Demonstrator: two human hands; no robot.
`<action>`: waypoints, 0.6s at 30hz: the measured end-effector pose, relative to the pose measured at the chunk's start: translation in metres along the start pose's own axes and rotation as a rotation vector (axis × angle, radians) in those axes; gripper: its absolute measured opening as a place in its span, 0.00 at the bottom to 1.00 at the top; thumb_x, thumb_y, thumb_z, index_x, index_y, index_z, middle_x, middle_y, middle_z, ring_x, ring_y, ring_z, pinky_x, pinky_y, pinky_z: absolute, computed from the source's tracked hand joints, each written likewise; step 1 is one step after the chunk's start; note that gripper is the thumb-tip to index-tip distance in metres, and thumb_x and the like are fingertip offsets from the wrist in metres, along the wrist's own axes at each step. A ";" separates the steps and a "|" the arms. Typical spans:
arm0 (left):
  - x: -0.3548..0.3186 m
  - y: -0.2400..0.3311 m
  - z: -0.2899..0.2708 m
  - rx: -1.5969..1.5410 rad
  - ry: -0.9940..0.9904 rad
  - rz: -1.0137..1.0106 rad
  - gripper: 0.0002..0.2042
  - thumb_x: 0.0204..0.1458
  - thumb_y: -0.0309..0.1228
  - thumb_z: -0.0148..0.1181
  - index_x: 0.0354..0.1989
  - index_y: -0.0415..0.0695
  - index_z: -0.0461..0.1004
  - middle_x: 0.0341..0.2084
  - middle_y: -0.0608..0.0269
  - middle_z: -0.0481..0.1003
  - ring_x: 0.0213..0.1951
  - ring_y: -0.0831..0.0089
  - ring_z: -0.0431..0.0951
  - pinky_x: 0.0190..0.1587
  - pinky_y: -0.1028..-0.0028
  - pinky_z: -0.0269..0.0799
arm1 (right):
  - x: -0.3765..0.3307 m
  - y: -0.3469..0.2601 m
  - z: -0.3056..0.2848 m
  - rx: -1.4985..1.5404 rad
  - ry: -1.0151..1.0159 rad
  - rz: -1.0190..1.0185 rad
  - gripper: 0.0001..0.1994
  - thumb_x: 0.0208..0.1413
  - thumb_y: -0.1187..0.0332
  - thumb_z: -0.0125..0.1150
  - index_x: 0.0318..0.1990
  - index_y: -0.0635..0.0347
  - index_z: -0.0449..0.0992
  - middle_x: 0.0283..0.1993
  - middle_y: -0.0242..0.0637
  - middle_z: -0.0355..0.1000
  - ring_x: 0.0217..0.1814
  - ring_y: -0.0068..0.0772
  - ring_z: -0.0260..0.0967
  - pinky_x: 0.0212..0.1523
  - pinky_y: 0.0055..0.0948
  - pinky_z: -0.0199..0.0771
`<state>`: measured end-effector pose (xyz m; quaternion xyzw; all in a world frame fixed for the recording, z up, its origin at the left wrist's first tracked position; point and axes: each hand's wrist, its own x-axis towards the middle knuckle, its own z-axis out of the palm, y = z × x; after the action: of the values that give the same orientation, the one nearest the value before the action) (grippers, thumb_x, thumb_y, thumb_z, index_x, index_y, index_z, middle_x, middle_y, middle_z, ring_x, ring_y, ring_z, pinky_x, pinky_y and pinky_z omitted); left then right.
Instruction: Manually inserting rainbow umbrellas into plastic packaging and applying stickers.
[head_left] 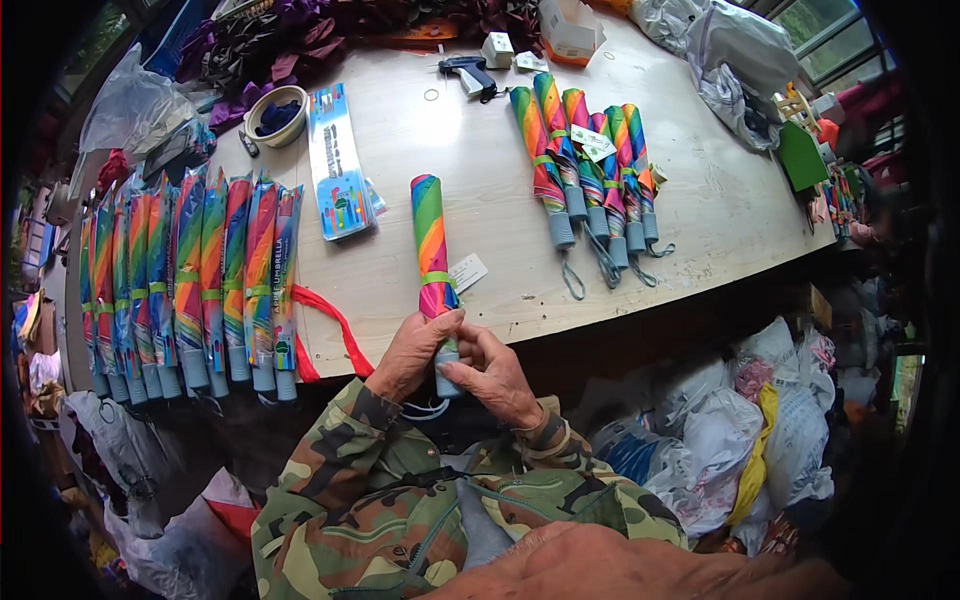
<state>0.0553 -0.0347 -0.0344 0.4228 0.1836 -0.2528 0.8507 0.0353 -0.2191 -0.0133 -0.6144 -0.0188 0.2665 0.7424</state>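
Both my hands are closed around the lower part of a folded rainbow umbrella (430, 230), close to the table's front edge. My left hand (412, 352) grips the cloth just above the grey handle. Thumb on the handle, my right hand (496, 378) holds it from the other side. A green strap wraps the umbrella, and a white tag (467, 272) sticks out beside it. The umbrella's pale wrist cord (428, 411) hangs below my left hand. Off to the left lies a row of rainbow umbrellas in clear sleeves (188, 275); to the right, several unsleeved umbrellas (588, 170) lie together.
A stack of printed clear sleeves (338, 165) lies left of centre, near a bowl with dark blue cloth (277, 116). A tagging gun (470, 75) and small boxes (568, 32) are at the back. A red ribbon (335, 325) crosses the front edge. Stuffed plastic bags (715, 440) fill the lower right.
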 end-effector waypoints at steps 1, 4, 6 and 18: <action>-0.006 0.004 0.003 -0.005 0.006 0.018 0.16 0.70 0.40 0.63 0.46 0.35 0.78 0.35 0.59 0.83 0.36 0.73 0.85 0.41 0.70 0.83 | -0.007 -0.013 0.007 0.001 -0.047 -0.068 0.28 0.69 0.65 0.72 0.70 0.71 0.70 0.49 0.37 0.81 0.47 0.20 0.77 0.49 0.24 0.79; -0.024 0.004 -0.006 0.113 -0.010 0.022 0.11 0.66 0.34 0.64 0.46 0.37 0.77 0.35 0.58 0.83 0.36 0.70 0.86 0.43 0.69 0.85 | 0.010 -0.002 -0.032 -0.066 0.031 -0.026 0.29 0.71 0.61 0.72 0.70 0.70 0.70 0.50 0.37 0.81 0.47 0.19 0.76 0.48 0.23 0.79; -0.038 0.006 0.001 0.213 0.067 -0.050 0.10 0.63 0.30 0.63 0.48 0.38 0.75 0.34 0.56 0.83 0.33 0.68 0.86 0.41 0.67 0.85 | 0.038 -0.019 -0.042 -0.061 0.331 -0.118 0.31 0.72 0.53 0.69 0.70 0.69 0.71 0.52 0.42 0.82 0.46 0.24 0.81 0.49 0.25 0.83; -0.060 0.009 0.016 0.290 -0.281 -0.014 0.48 0.53 0.52 0.81 0.74 0.37 0.61 0.39 0.55 0.82 0.44 0.63 0.88 0.47 0.61 0.83 | 0.087 -0.068 -0.040 0.833 -0.078 -0.299 0.26 0.71 0.63 0.60 0.71 0.66 0.66 0.30 0.28 0.64 0.25 0.24 0.66 0.30 0.33 0.73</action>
<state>0.0141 -0.0267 0.0116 0.5003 0.0276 -0.3389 0.7963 0.1494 -0.2253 0.0133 -0.2429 -0.0269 0.1640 0.9557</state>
